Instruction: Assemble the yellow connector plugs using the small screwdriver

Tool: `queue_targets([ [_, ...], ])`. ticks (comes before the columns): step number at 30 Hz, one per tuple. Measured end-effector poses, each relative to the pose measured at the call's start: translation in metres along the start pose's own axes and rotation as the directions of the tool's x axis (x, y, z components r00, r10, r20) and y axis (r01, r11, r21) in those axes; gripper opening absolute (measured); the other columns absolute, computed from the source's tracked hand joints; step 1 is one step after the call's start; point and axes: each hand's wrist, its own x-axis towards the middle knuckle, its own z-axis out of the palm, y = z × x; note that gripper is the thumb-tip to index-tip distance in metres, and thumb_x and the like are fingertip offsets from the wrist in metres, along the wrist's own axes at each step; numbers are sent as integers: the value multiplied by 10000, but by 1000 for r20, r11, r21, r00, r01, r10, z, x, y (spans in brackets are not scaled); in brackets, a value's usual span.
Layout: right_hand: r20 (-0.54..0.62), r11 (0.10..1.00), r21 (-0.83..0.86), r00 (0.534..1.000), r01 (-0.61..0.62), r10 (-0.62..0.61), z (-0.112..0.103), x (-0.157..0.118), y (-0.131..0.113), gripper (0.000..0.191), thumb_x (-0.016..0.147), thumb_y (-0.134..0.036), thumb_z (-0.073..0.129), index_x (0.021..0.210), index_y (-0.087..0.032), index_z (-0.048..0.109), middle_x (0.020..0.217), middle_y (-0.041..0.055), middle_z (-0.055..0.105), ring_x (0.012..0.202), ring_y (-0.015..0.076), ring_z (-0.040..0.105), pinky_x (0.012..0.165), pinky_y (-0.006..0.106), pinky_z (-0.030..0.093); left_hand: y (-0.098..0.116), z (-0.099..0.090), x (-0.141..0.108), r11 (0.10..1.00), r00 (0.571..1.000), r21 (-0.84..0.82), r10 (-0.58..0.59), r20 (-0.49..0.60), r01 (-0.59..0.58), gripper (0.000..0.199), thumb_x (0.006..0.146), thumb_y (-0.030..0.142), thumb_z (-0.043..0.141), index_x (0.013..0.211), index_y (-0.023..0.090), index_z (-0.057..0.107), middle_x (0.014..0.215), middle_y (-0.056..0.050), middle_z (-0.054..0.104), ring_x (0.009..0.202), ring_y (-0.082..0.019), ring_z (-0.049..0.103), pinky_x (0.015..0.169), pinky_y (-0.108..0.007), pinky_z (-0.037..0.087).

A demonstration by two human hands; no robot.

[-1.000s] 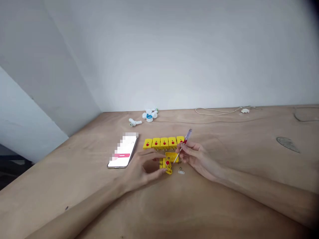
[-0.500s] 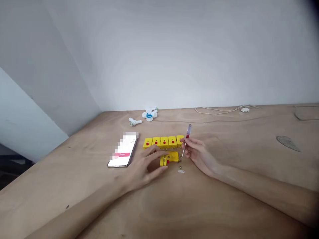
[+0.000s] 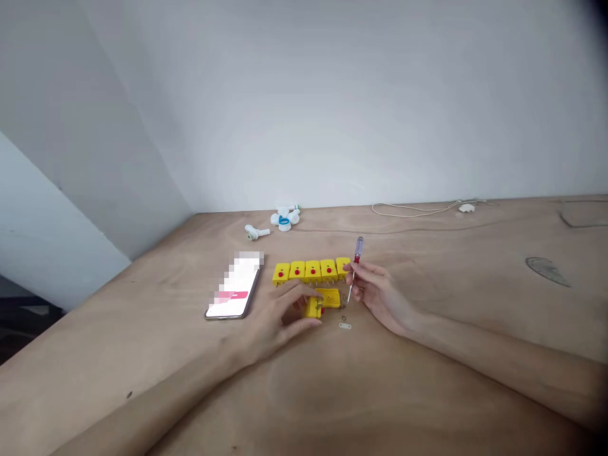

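My left hand (image 3: 280,313) curls around a small yellow plug half (image 3: 312,308), with the thumb at its near side and the fingertips at its far side. A bit of red shows at its right edge. Just behind it lies an open yellow plug shell (image 3: 330,298). My right hand (image 3: 375,291) pinches a small screwdriver (image 3: 359,249) with a clear purple and red handle, held upright with its tip pointing down. Beside that tip lie small metal parts (image 3: 344,303). A white strip with two holes (image 3: 345,326) lies on the table nearer to me.
A row of several yellow plugs (image 3: 312,270) with red buttons stands behind my hands. To the left lies a phone (image 3: 235,285) with its screen lit. White pipe-like fittings (image 3: 285,220) and a thin white cord (image 3: 413,212) lie near the wall.
The yellow plug half in my left hand has turned and shifted slightly right, showing more of the open shell behind it. My right hand and the screwdriver have barely moved.
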Motion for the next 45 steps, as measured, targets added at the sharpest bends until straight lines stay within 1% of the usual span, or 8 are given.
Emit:
queue_targets([
  [8,2,1000,5,1000,-4,4,2,0,-1,296,711,-412,858,846,-173,748,776,5,615,669,118,490,567,242,340,-4,1,-2,1000,992,2,-14,-125,15,360,968,412,630,1284,246,588,1132,-74,664,968,-227,635,862,-362,531],
  [14,4,1000,-8,1000,3,-3,2,0,-1,293,707,-417,857,827,-174,745,755,4,619,645,119,486,555,249,337,-3,2,-2,999,999,24,29,19,-29,346,983,404,598,1299,262,606,1212,-86,647,1070,-252,622,939,-404,518],
  [19,-1,1000,-17,1000,1,-1,3,-1,-2,318,693,-431,865,821,-170,737,752,8,625,647,119,493,549,241,346,-2,2,0,1000,1000,7,-13,-24,13,333,966,405,626,1266,260,621,1204,-77,663,1076,-258,625,946,-409,515],
  [25,-12,998,-31,998,56,-57,2,-1,2,298,733,-440,821,776,-180,681,746,15,634,638,137,525,546,256,370,1,0,1,983,990,-168,-98,-104,79,304,951,399,645,1211,241,630,1109,-64,706,939,-222,672,857,-363,563],
  [32,108,972,-111,975,206,-194,-1,-7,8,249,854,-423,715,757,-208,636,700,9,621,639,161,555,552,272,400,0,0,0,982,988,-176,-93,-123,71,324,902,420,713,1166,243,652,1098,-55,706,911,-222,667,846,-362,557],
  [37,143,966,-162,973,202,-180,-3,-8,8,380,912,-515,603,733,-185,664,659,33,626,607,166,563,556,280,417,-2,-2,-2,998,984,-64,-30,-177,19,344,952,407,651,1262,258,636,1132,-67,666,998,-237,624,879,-363,529],
  [42,137,976,-132,979,170,-152,-4,-7,8,400,923,-543,569,759,-191,662,678,38,660,594,166,568,564,281,426,-3,1,-1,999,999,53,-17,36,15,330,986,398,589,1292,281,631,1177,-79,637,1078,-262,604,955,-418,497],
  [45,120,977,-144,983,156,-139,-5,-6,9,409,936,-550,557,755,-195,652,664,30,653,580,160,562,555,275,414,-4,2,0,998,999,50,-32,33,31,304,991,379,585,1271,270,633,1174,-77,639,1075,-256,608,948,-409,498],
])
